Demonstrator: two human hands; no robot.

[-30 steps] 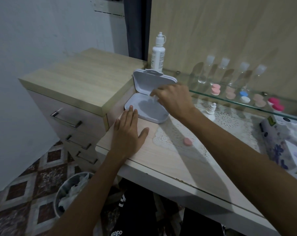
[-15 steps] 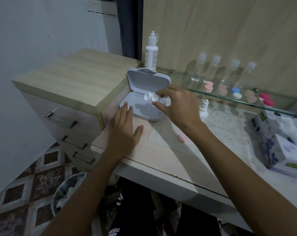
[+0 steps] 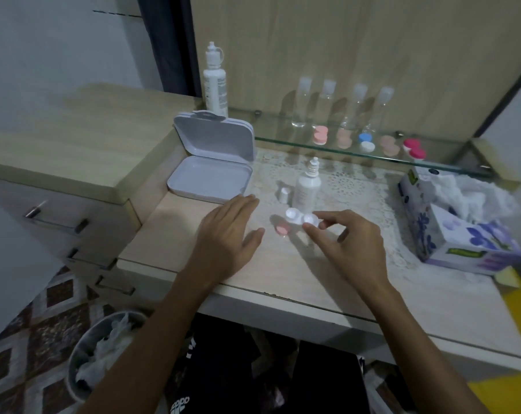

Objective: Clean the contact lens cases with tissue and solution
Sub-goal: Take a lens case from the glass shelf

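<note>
We have the white lens case (image 3: 301, 218) pinched at its right well between thumb and forefinger of the right hand (image 3: 347, 245), held just above the desk (image 3: 283, 273) in front of the small solution bottle (image 3: 307, 186). Left hand (image 3: 227, 234) is flat and relaxed on the desk, holding nothing, just left of a pink cap (image 3: 281, 230).

Both wells look uncapped, though blur makes that unsure. Next step, as we read it, is wetting and wiping:
- Bring the left hand in to steady the case; a one-well pinch lets it twist.
- The bottle's cap (image 3: 284, 194) looks off and stands beside it, so don't knock the bottle.
- Tissue box (image 3: 459, 234) is well to the right; pull a sheet before adding solution.
- Keep the case level so liquid stays in the wells.
- The white box (image 3: 211, 162) stays open for the return.
</note>
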